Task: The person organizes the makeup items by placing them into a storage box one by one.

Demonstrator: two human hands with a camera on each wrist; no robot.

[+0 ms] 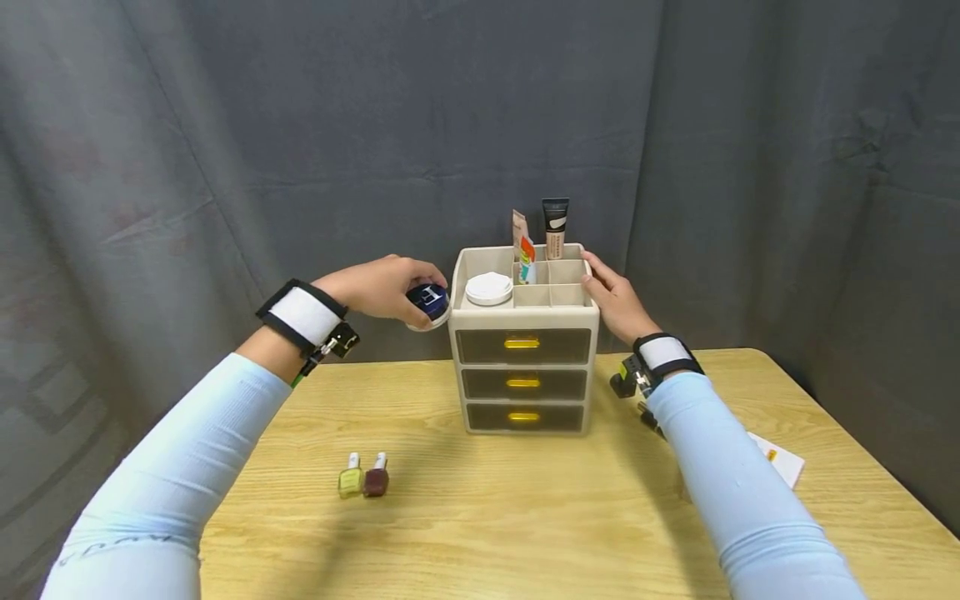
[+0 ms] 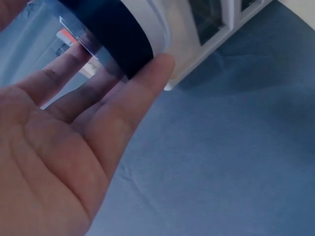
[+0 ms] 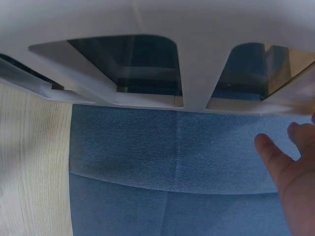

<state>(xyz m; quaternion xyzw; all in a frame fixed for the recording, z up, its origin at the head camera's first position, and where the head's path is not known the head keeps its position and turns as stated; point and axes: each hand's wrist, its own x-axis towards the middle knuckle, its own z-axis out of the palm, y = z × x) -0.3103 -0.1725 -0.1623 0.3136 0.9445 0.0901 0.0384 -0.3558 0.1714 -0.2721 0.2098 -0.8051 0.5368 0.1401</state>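
Observation:
My left hand pinches a round powder jar with a dark blue lid and white base, tilted beside the left top corner of a cream drawer organizer. The left wrist view shows the fingers round the jar's dark band. On the organizer's opposite side, my right hand rests along the upper rim, fingers fairly straight. A white round compact lies in the large top compartment. Two tubes stand in the small ones: a black-and-beige tube and a colourful tube.
Three dark drawers with yellow handles face me. A yellow nail polish bottle and a dark red one are on the wooden table at front left. Partly behind my right forearm lies a white card-like item. Grey curtain hangs behind.

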